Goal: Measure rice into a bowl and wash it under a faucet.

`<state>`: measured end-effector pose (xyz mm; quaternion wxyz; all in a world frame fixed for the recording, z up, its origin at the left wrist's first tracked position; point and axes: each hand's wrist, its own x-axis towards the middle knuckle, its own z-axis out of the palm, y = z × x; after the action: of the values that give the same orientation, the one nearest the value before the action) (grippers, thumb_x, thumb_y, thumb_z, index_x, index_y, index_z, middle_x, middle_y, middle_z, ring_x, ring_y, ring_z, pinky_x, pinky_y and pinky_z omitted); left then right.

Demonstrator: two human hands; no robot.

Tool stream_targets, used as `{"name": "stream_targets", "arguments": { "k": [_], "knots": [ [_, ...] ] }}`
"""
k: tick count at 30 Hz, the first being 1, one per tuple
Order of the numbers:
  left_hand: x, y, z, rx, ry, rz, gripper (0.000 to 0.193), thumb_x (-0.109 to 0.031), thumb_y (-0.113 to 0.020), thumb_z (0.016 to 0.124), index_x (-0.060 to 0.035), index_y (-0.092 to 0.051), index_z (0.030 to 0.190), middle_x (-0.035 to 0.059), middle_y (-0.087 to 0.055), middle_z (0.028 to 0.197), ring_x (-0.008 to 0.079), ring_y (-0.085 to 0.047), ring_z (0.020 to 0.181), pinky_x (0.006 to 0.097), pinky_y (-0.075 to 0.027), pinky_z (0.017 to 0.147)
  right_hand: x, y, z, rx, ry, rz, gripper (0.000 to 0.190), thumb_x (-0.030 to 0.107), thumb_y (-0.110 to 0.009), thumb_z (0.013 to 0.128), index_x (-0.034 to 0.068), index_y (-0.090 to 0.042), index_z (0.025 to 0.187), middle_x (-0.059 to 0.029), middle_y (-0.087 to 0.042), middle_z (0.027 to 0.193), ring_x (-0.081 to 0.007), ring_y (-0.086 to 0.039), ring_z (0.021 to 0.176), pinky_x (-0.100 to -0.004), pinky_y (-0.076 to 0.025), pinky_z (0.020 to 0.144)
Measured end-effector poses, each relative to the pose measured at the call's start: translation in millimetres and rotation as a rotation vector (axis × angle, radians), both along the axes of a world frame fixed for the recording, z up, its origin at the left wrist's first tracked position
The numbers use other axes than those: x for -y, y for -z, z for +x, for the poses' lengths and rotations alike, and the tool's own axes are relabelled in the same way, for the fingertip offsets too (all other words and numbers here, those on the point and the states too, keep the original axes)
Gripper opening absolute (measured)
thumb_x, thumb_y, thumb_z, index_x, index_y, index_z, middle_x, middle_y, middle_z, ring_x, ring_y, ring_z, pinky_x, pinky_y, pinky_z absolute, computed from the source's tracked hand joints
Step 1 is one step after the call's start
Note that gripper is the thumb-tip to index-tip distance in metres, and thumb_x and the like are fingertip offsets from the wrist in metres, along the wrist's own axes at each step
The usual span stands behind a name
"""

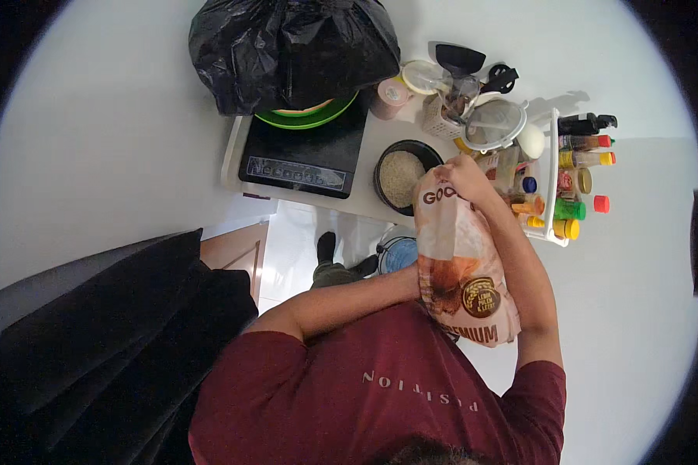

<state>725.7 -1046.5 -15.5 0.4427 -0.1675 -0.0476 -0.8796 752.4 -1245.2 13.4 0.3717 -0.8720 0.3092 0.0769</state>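
Note:
My right hand point(466, 179) grips the gathered top of a large printed plastic bag point(456, 250), probably a rice bag. The bag leans against my chest, its top tilted toward the counter, and bears writing. My left forearm passes behind the bag, which hides my left hand. Just left of the bag's top stands a round black pot point(423, 151) holding pale rice grains point(400, 174). The top of the bag overlaps the pot's right edge in this view. I cannot see whether any grains are coming out.
An induction cooktop point(302, 154) sits on the white counter point(378, 131), with a green bowl point(302, 122) and a black plastic bag point(296, 58) at its back. At right are a utensil basket point(440, 118), a sieve point(494, 125) and a white rack point(552, 174) of bottles. Below stands a bucket point(398, 256).

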Motion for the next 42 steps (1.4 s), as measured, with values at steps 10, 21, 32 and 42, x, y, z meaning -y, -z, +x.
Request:
{"name": "stream_targets", "arguments": {
  "k": [10,21,32,42],
  "knots": [
    [-2,18,-12,-0.014,0.037,0.166,0.035,-0.025,-0.036,0.110,-0.0032,-0.057,0.127,0.0143,-0.066,0.121,0.0238,-0.068,0.104,0.0382,-0.058,0.093,-11,-29,12,-0.021,0.121,0.077,0.036,0.026,-0.065,0.083,-0.010,-0.067,0.079,-0.0145,-0.061,0.061,-0.0222,-0.057,0.059,-0.0395,-0.047,0.061],
    [4,41,-32,0.056,0.002,0.185,0.036,-0.027,-0.041,0.109,-0.0037,-0.057,0.130,0.0132,-0.066,0.125,0.0236,-0.066,0.109,0.0389,-0.055,0.097,-18,-37,1,-0.039,0.243,0.113,0.038,0.029,-0.066,0.087,-0.009,-0.070,0.084,-0.0148,-0.063,0.067,-0.0208,-0.060,0.064,-0.0373,-0.047,0.062],
    [14,49,-16,0.301,-0.135,0.314,0.036,-0.026,-0.044,0.107,-0.0024,-0.057,0.131,0.0134,-0.065,0.127,0.0232,-0.066,0.110,0.0383,-0.054,0.098,-42,-87,-20,0.032,0.420,0.192,0.029,0.024,-0.068,0.093,-0.003,-0.068,0.083,-0.0009,-0.057,0.065,-0.0096,-0.050,0.061,-0.0304,-0.040,0.056],
    [-11,59,3,0.528,-0.259,0.436,0.037,-0.025,-0.047,0.106,-0.0011,-0.057,0.131,0.0135,-0.065,0.128,0.0229,-0.066,0.112,0.0377,-0.053,0.099,-82,-128,-59,0.301,0.573,0.169,0.022,0.019,-0.069,0.094,-0.001,-0.068,0.084,0.0015,-0.058,0.068,-0.0074,-0.050,0.062,-0.0279,-0.039,0.056]
  ]
}}
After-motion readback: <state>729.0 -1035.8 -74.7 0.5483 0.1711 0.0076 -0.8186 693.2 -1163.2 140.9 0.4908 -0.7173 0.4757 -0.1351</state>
